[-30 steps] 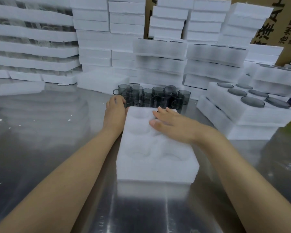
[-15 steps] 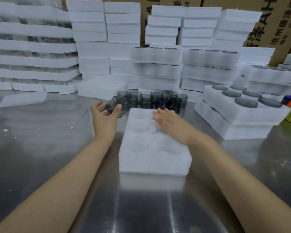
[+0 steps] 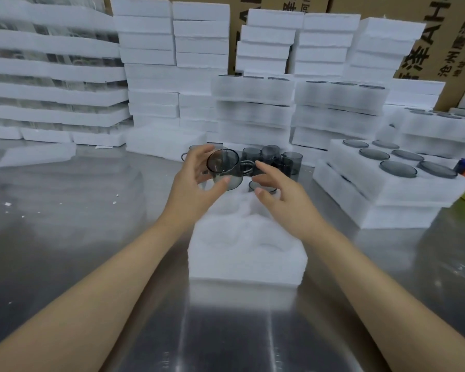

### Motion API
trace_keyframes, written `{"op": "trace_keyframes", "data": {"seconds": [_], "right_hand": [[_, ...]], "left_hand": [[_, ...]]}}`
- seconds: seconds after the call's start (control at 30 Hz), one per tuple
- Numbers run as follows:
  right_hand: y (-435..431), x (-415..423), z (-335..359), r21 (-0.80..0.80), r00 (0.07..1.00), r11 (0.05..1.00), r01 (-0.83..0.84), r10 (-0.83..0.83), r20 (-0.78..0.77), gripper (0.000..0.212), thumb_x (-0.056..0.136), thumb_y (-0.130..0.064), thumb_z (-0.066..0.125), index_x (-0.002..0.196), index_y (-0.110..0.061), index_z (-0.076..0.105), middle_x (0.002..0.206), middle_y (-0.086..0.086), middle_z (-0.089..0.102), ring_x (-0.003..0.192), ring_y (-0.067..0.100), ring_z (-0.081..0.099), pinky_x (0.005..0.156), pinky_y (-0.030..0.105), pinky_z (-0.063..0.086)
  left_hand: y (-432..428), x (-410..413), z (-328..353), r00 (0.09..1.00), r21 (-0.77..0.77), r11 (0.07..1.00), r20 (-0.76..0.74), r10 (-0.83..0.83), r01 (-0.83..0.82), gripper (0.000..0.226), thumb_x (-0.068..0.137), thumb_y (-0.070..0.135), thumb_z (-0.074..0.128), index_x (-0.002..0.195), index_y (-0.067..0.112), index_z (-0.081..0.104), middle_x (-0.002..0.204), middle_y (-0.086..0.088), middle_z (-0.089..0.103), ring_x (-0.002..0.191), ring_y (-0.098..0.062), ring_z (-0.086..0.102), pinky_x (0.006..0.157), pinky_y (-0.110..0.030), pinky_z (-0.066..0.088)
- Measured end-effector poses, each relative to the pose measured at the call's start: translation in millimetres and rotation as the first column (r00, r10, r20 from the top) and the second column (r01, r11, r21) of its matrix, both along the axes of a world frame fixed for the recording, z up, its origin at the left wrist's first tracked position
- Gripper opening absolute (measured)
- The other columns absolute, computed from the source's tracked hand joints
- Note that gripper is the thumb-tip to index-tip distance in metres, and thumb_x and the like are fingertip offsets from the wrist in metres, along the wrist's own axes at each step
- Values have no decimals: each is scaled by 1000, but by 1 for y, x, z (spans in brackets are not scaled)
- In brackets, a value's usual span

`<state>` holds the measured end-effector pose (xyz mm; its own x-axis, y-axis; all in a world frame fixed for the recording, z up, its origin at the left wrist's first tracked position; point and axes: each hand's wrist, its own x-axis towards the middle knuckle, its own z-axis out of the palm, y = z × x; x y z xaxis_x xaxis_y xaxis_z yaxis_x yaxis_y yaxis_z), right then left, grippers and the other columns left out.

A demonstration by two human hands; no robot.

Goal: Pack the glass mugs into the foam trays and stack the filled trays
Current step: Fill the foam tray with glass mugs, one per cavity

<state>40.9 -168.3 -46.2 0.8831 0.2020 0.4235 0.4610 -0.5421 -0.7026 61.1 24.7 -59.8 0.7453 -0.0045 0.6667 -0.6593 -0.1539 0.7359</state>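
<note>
The left hand (image 3: 196,183) pinched a smoky grey glass mug (image 3: 223,167) between thumb and curled fingers above the white foam tray (image 3: 247,253); the right hand (image 3: 282,200) hovered loose-fingered, empty, beside its handle.

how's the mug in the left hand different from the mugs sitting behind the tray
The held mug is up in the air and tipped, mouth toward the camera; the table mugs stand upright on the metal table. The held mug is alone, gripped by the left hand; the table mugs sit clustered together. Both are smoky grey glass with handles.
</note>
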Motion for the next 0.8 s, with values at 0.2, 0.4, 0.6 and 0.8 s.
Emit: {"op": "trace_keyframes", "data": {"seconds": [0.2, 0.4, 0.6, 0.8], "right_hand": [[1, -3, 2, -28, 994, 999, -15, 18, 104, 38, 94, -11, 57, 132, -16, 55, 105, -10, 68, 97, -12, 55, 78, -1, 34], [2, -6, 3, -62, 992, 995, -76, 82, 96, 45, 93, -6, 56, 136, -18, 50, 115, -13, 61, 109, -4, 55, 95, 4, 36], [1, -5, 4, -90, 986, 992, -89, 101, 132, 47, 91, 0, 54, 134, -19, 51, 114, -12, 61, 107, -3, 55, 94, 4, 35], [1, -3, 2, -31, 986, 993, -110, 113, 126, 32, 92, -6, 58, 121, -19, 53, 109, -9, 62, 104, 0, 58, 90, 8, 40]], "left_hand": [[3, -3, 6, 992, 172, 985, 127, 10, -32, 63, 70, 2, 62, 128, 22, 49, 125, 13, 56, 118, -9, 54, 102, -25, 42], [4, -5, 9, 987, 218, 974, 159, 31, -65, 66, 70, -1, 60, 130, 21, 48, 129, 6, 54, 122, -14, 52, 104, -32, 41], [4, -4, 10, 981, 230, 970, 190, 35, -79, 66, 69, -3, 58, 131, 18, 48, 129, 0, 54, 122, -13, 51, 104, -30, 42], [4, -4, 9, 976, 259, 962, 216, 27, -84, 69, 70, -3, 61, 134, 20, 46, 131, 2, 53, 123, -16, 51, 102, -35, 45]]}}
